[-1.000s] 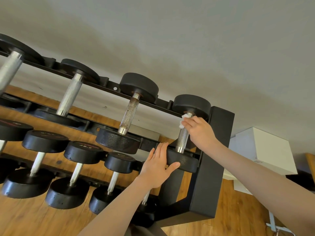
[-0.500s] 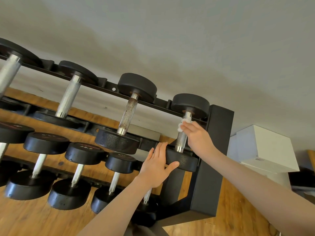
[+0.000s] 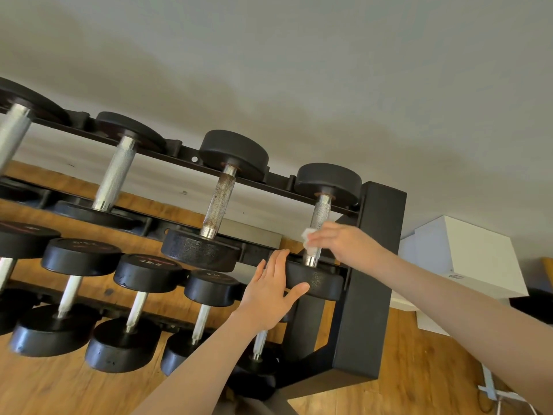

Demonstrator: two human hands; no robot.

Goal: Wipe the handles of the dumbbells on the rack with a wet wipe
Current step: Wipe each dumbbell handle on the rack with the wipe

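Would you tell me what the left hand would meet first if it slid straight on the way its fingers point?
Probably the top shelf's front rail just beyond the fingertips of the left hand; depth is unclear.

My wipe (image 3: pixel 311 242) looks like soft white paper against the knurled, shiny metal handle (image 3: pixel 319 218); the dumbbell heads (image 3: pixel 314 284) are matt pebbled black rubber, the floor (image 3: pixel 419 354) smooth wood

1. A white box (image 3: pixel 466 259) stands on the wooden floor (image 3: pixel 419 390) at the right.
2. A plain grey-white wall (image 3: pixel 299 70) fills the upper part of the view.
3. A white cable (image 3: pixel 490 387) lies on the floor near the lower right corner.
4. A dark object (image 3: pixel 535 307), partly cut off, sits at the right edge.
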